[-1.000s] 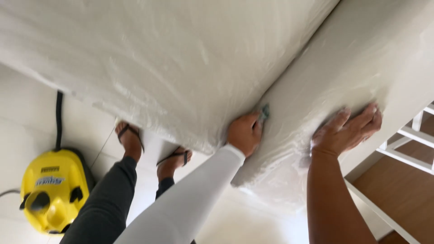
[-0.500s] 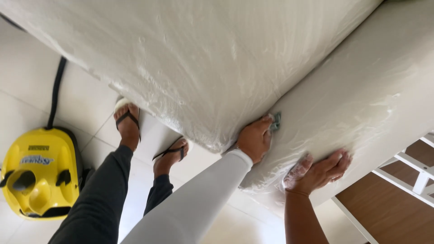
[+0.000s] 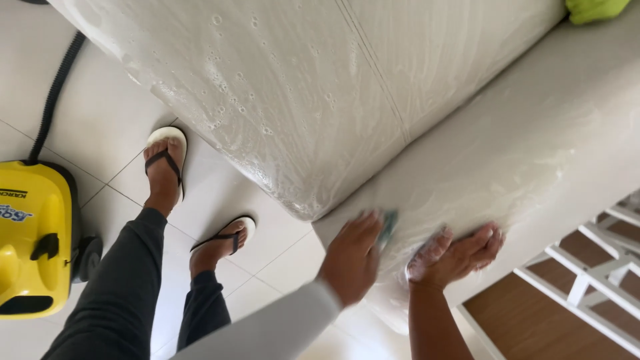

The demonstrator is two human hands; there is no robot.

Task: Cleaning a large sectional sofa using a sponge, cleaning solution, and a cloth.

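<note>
A white sofa fills the upper view, its seat cushion (image 3: 287,87) wet with soap bubbles. My left hand (image 3: 351,259), in a long white sleeve, grips a small teal scrubber (image 3: 389,224) against the sofa's foamy armrest (image 3: 507,153), near the seam under the cushion. My right hand (image 3: 459,254), on a bare arm, lies flat on the armrest just right of it, fingers spread and flecked with foam.
A yellow cleaning machine (image 3: 30,240) with a black hose (image 3: 57,93) stands on the white tiled floor (image 3: 220,187) at the left. Two feet in flip-flops (image 3: 163,167) stand beside it. A white railing over brown wood (image 3: 587,287) is at the lower right. A green cushion (image 3: 593,8) sits at the top right.
Both hands have slid down and left along the armrest, the right one closing in on the left. The view has shifted, showing more of the foamy cushion.
</note>
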